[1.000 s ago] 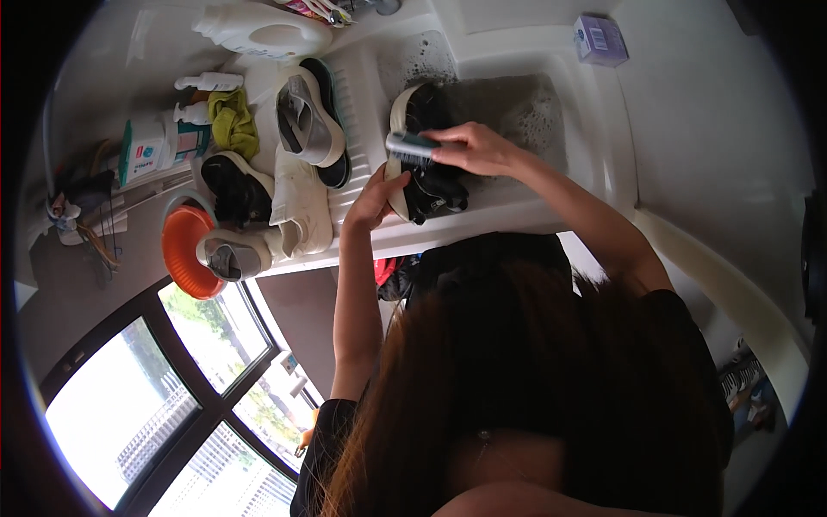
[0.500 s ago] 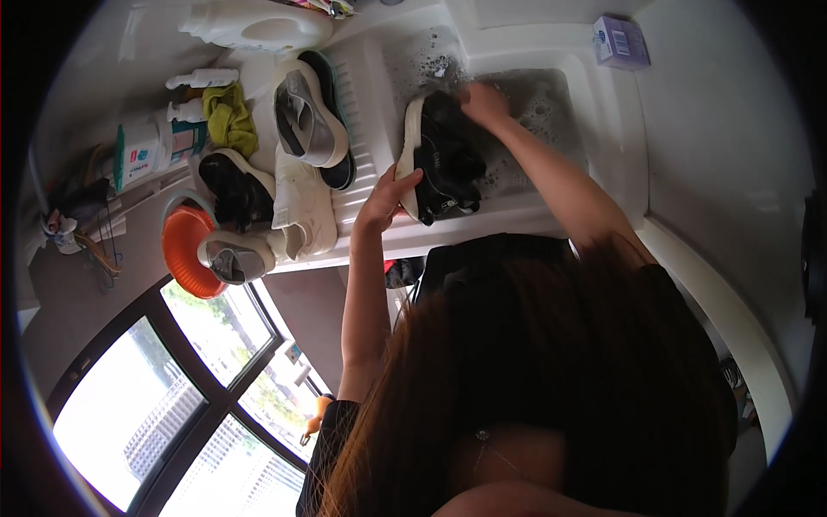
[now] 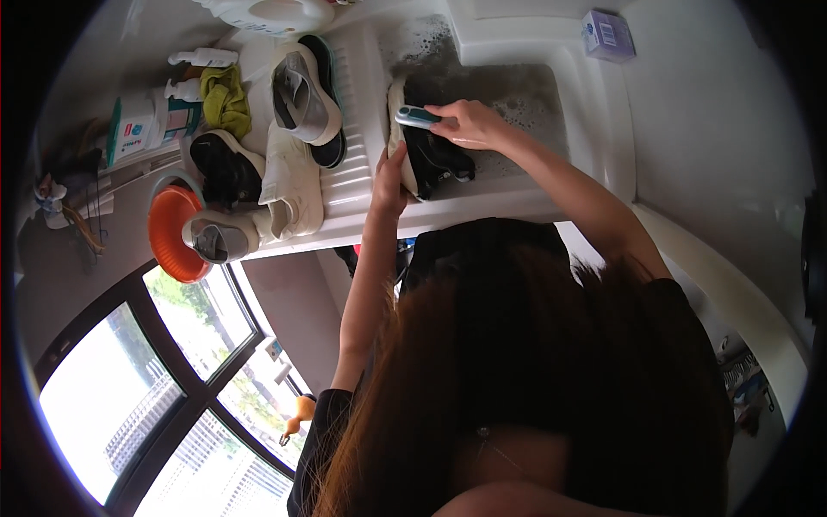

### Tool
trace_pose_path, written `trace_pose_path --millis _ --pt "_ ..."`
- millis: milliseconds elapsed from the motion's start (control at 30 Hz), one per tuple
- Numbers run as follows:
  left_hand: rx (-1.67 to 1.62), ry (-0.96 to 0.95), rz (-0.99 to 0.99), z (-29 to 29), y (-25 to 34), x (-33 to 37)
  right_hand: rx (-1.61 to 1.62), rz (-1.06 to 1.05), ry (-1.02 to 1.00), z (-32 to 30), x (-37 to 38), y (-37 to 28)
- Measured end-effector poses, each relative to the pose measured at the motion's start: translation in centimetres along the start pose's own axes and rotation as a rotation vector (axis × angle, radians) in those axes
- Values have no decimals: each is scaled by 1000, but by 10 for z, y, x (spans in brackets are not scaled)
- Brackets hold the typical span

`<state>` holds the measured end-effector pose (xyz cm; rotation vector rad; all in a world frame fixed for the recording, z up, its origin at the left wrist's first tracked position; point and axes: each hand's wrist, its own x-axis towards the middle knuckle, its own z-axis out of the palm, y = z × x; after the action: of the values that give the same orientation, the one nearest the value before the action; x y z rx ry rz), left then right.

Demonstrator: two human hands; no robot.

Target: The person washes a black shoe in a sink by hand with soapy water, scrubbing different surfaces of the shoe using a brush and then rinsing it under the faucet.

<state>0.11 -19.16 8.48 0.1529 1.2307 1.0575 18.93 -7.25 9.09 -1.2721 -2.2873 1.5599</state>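
A black shoe (image 3: 429,162) with a white sole is tilted at the left edge of the water-filled sink basin (image 3: 600,129). My left hand (image 3: 390,185) grips its sole side, with the thumb pointing up along the edge. In my right hand (image 3: 469,126) is a teal-and-white brush (image 3: 417,117), held by one end and laid across the shoe near the white sole. The bristles are hidden underneath. Grey, sudsy water (image 3: 525,108) lies around and behind the shoe.
On the ribbed washboard (image 3: 355,129) and ledge to the left lie a grey shoe (image 3: 303,95), a white shoe (image 3: 293,189), a black shoe (image 3: 226,168) and an orange basin (image 3: 177,233). Bottles and a green cloth (image 3: 226,99) stand behind. A purple box (image 3: 608,36) sits at the back right.
My right hand has come up out of the water and over the shoe, and the brush in it now shows. The view has shifted slightly.
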Motion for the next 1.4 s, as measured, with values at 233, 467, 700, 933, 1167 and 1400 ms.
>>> trace_pose_path --millis 233,467,700,933,1167,1400 --pt "-100 16 -54 -19 -8 13 -164 -85 -39 -23 -71 -36" --pt "-252 -102 -170 2 9 -11 255 35 302 -19 -52 10" --pt "-277 -173 -155 -12 6 -13 -227 -45 237 1 -23 -4" --pt "-67 -144 -159 -15 11 -11 74 -173 507 3 -10 6" --pt "1172 406 745 28 57 -50 396 -46 475 3 -9 6" --pt "-281 -466 17 24 28 8 550 -132 551 16 3 -4"
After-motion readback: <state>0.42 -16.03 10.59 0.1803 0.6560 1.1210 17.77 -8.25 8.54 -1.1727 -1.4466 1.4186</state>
